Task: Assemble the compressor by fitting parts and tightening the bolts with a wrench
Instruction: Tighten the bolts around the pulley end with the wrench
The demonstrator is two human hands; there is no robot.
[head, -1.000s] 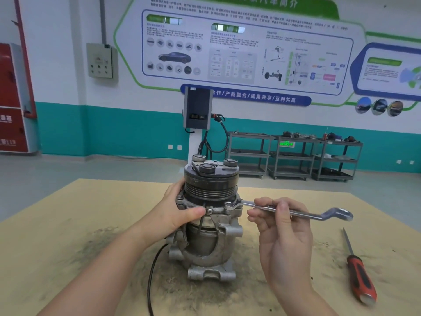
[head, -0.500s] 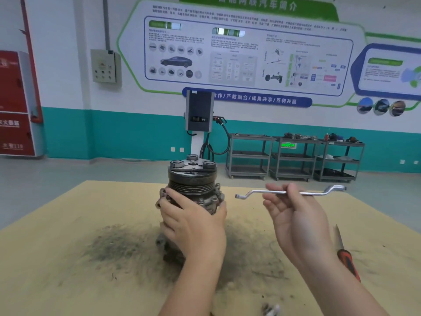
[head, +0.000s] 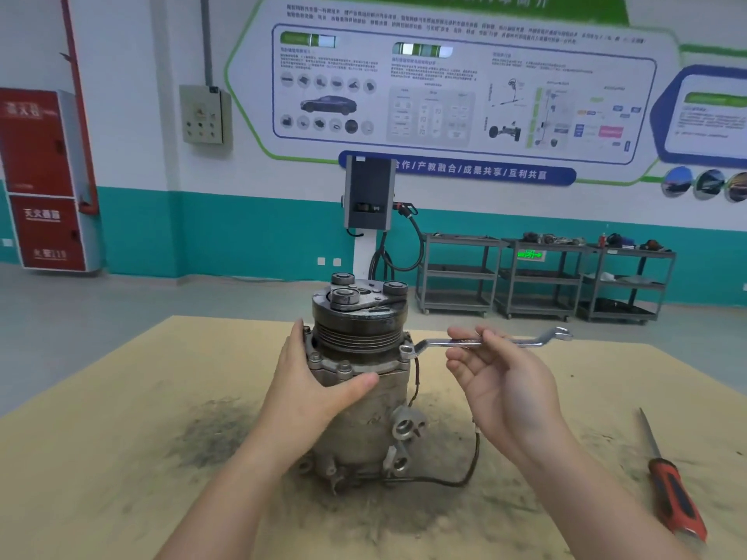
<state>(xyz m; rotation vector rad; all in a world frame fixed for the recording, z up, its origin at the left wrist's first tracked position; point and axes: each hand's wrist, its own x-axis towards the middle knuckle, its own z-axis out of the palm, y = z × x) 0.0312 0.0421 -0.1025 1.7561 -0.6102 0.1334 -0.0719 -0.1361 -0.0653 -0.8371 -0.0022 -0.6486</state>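
Observation:
The metal compressor [head: 366, 418] stands upright on the tan table [head: 101, 458], its dark pulley and clutch plate on top. My left hand [head: 311, 381] grips its left side, thumb across the front just below the bolted flange. My right hand [head: 497, 381] pinches the shaft of a silver ring wrench [head: 521, 340] held level to the right of the compressor. The wrench's left ring end sits on a bolt at the right edge of the flange. A thin black cable [head: 465, 474] trails from the compressor's base.
A screwdriver [head: 673, 495] with a red and black handle lies on the table at the far right. Dark grime stains the table round the compressor. Grey shelf carts [head: 545, 276] and a charging post [head: 368, 196] stand beyond the table.
My left hand moved from over the front of the compressor to its left side. My right hand brought the wrench left and down, and its ring end now sits on a flange bolt.

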